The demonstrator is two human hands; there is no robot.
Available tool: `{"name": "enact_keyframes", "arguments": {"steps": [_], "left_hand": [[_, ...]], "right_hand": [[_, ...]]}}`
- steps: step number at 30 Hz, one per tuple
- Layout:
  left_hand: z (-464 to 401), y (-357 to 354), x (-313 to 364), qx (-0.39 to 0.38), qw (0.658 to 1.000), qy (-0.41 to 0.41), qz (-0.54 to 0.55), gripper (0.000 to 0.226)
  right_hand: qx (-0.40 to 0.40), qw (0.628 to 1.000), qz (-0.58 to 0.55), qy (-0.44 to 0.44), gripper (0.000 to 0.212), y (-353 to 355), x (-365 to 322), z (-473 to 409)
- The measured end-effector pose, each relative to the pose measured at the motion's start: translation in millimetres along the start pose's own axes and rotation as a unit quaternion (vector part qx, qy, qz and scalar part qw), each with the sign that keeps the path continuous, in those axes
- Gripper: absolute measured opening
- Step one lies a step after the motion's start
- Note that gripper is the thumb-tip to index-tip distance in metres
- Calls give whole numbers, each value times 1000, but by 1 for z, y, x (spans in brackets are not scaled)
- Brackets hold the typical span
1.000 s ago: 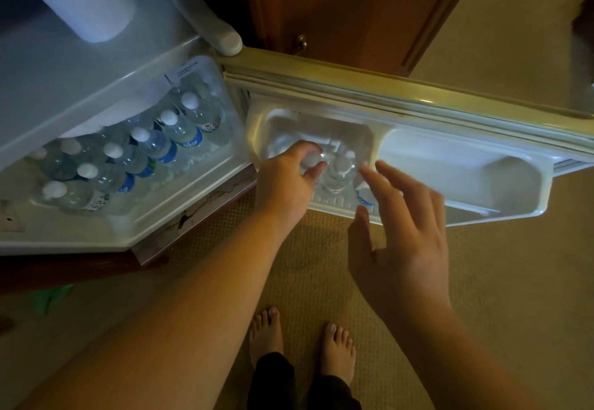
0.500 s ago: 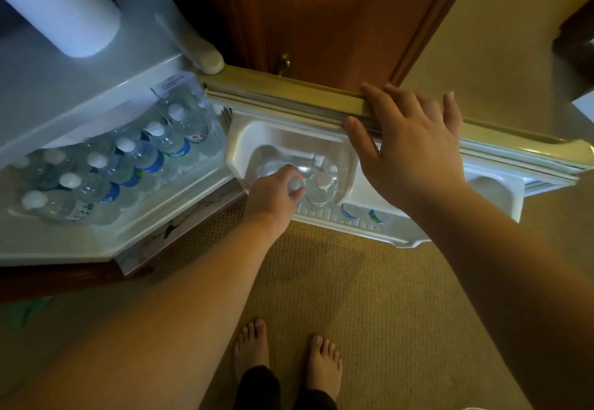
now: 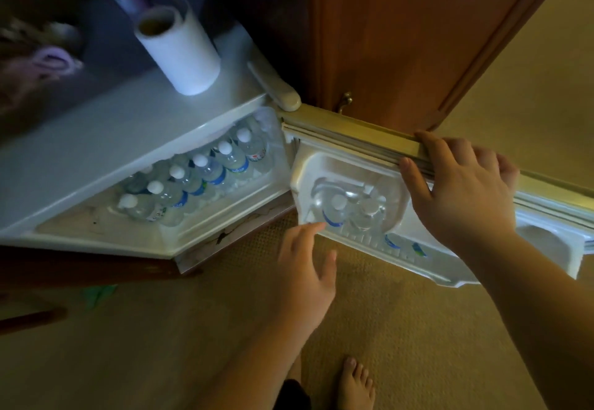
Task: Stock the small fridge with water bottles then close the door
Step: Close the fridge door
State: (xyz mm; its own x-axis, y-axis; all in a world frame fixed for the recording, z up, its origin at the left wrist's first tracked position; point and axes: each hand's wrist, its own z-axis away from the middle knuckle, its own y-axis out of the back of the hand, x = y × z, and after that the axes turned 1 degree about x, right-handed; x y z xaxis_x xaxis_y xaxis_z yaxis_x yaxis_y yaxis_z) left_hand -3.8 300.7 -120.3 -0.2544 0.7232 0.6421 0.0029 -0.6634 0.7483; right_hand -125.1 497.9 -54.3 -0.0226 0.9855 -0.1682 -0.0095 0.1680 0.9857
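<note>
The small white fridge [image 3: 128,139] stands open at the left, with several water bottles [image 3: 205,172] packed upright inside, white caps showing. Its door [image 3: 347,139] swings out to the right. Two bottles [image 3: 350,210] stand in the door shelf, and more labels show lower down to their right. My right hand [image 3: 456,191] grips the top edge of the door, fingers curled over it. My left hand [image 3: 305,268] hovers just below the door shelf, fingers spread and holding nothing, its fingertips near the shelf's front rail.
A white paper roll [image 3: 180,49] stands on top of the fridge. A wooden cabinet door [image 3: 401,30] rises behind the fridge door. Tan carpet [image 3: 401,329] covers the floor, and my bare feet [image 3: 356,384] are at the bottom.
My left hand has let go of the bottle in the door shelf and drawn back below it. My right hand moved up onto the door's top edge and stays there.
</note>
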Motion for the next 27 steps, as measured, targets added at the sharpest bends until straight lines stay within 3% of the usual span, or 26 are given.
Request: {"name": "enact_keyframes", "arguments": {"steps": [5, 8, 14, 17, 20, 27], "left_hand": [[25, 119, -38, 205, 975, 32, -77, 38], [4, 196, -65, 263, 952, 56, -148, 44], [-55, 269, -140, 191, 931, 128, -284, 64], [-64, 280, -170, 125, 946, 163, -250, 62], [-53, 273, -188, 65, 942, 172, -281, 64], [-42, 266, -190, 78, 939, 158, -295, 77]], "right_hand": [[-40, 999, -3, -31, 60, 9, -16, 16], [-59, 997, 0, -46, 64, 12, -24, 27], [-99, 994, 27, -47, 66, 16, -39, 53], [-116, 993, 27, -24, 65, 17, -44, 69], [-131, 991, -4, 9, 60, 14, -49, 86], [-206, 967, -118, 93, 66, 7, -73, 124]]}}
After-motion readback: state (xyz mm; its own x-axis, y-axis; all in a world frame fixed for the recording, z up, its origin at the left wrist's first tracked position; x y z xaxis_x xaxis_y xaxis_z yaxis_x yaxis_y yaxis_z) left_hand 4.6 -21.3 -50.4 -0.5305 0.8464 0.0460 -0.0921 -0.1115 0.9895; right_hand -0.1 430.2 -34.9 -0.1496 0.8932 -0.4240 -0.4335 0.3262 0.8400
